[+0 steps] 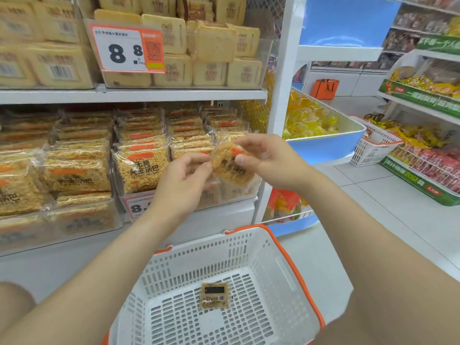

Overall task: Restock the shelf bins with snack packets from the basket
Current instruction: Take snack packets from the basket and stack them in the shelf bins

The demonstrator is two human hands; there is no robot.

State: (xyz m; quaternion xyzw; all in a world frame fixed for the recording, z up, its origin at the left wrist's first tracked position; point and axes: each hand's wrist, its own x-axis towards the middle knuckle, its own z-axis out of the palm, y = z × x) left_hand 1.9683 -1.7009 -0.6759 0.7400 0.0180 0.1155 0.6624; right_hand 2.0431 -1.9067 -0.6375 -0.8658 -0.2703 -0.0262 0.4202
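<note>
Holds one crispy-rice snack packet (231, 168) at centre frame between both hands, tilted, just in front of the lower shelf bin (122, 192). Pinches its left edge with the left hand (184, 176), thumb and curled fingers closed on the wrapper. Pinches its upper right edge with the right hand (270, 158), thumb on the front. At lower centre, a white basket (263, 255) with an orange rim, one small packet (214, 295) flat on its floor. Behind the hands, stacks of like packets in the bin. At upper left, a price tag (128, 49).
</note>
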